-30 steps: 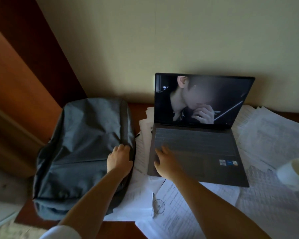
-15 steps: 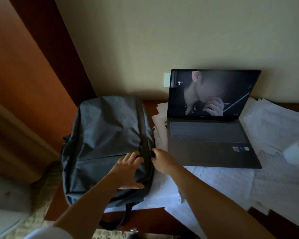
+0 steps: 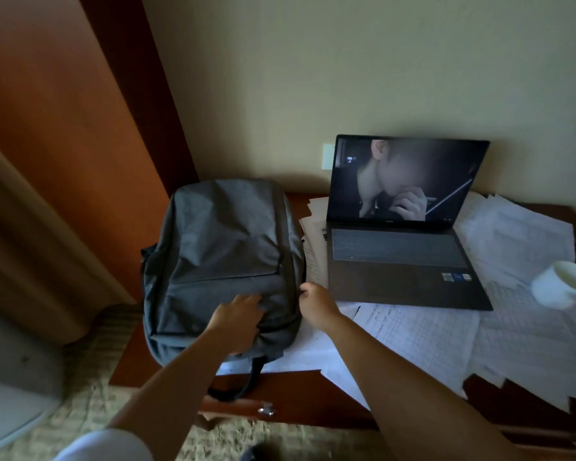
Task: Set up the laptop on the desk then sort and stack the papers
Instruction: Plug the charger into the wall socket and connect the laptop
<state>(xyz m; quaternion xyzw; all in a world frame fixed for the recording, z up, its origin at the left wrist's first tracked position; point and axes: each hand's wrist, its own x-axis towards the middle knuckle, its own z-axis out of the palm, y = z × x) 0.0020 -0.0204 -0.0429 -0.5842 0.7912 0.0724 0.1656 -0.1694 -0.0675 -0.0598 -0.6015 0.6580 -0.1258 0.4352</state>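
I am seeing no text sharp enough to read anywhere in this view. The laptop is showing a small pale mark centred on the bezel under its screen, but I am not able to make out its letters. Three small stickers are sitting in a row on the palm rest at the right, blue and white, their wording too tiny to tell. The papers lying around and under the laptop are carrying printed lines and grid tables, all blurred to grey. One sheet at the laptop's left edge is showing a few dark bold characters, which I am unable to read.
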